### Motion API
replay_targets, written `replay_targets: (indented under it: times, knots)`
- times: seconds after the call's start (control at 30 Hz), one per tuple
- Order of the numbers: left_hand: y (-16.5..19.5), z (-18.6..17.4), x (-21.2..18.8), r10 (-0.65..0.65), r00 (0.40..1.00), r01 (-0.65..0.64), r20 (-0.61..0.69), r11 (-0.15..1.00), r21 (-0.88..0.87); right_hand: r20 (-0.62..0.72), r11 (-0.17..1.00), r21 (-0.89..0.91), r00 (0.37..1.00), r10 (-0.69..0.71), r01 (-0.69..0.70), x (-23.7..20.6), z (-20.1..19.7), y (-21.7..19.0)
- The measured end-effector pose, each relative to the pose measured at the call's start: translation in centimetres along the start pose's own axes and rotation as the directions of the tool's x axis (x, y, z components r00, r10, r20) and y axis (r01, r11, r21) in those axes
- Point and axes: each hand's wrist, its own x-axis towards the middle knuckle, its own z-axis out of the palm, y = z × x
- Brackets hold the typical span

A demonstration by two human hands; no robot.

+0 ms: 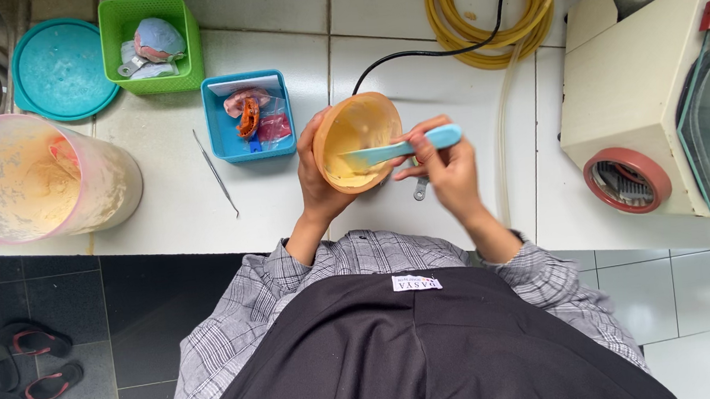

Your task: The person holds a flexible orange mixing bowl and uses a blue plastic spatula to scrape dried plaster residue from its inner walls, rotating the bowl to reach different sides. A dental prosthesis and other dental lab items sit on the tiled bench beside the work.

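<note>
My left hand (316, 177) cups an orange rubber mixing bowl (355, 139), tilted toward me above the white tiled counter (181, 199). Pale yellowish paste lines the inside of the bowl. My right hand (447, 169) grips the handle of a light blue spatula (406, 146), whose blade lies inside the bowl in the paste. Both hands are held close together in front of my chest.
A large pink-tinted container (32, 178) with yellowish powder stands at the left. A blue tray (247, 116) and a green basket (151, 44) hold dental casts. A thin metal tool (215, 171) lies on the counter. A cream machine (666, 91) stands right, a yellow hose coil (492, 4) behind.
</note>
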Motion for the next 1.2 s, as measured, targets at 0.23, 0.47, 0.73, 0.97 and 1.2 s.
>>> replay_targets:
  times: [0.23, 0.47, 0.73, 0.97, 1.2]
  knots:
    - [-1.3, -0.8, 0.4, -0.139, 0.99, 0.138, 0.002, 0.98, -0.141, 0.43, 0.518, -0.579, 0.776, -0.463, 0.63, 0.9, 1.4, -1.8]
    - [-2.0, -1.1, 0.7, -0.227, 0.971, 0.232, 0.074, 0.97, -0.067, 0.383, 0.698, -0.503, 0.855, -0.349, 0.51, 1.9, 2.0, -3.0]
    - [-3.7, -0.5, 1.3, -0.31, 0.942, 0.329, 0.131, 0.931, -0.157, 0.397, 0.665, -0.525, 0.844, -0.36, 0.531, 2.3, 2.8, -3.2]
    - [-2.9, -1.3, 0.4, -0.362, 0.922, 0.386, 0.136, 0.889, -0.246, 0.228, 0.788, -0.44, 0.902, -0.365, 0.431, 1.3, 1.8, -3.7]
    - [-2.7, -2.0, 0.2, -0.274, 0.86, 0.483, 0.431, 0.162, -0.861, 0.239, 0.871, -0.293, 0.912, -0.332, 0.394, -0.2, 1.9, -5.3]
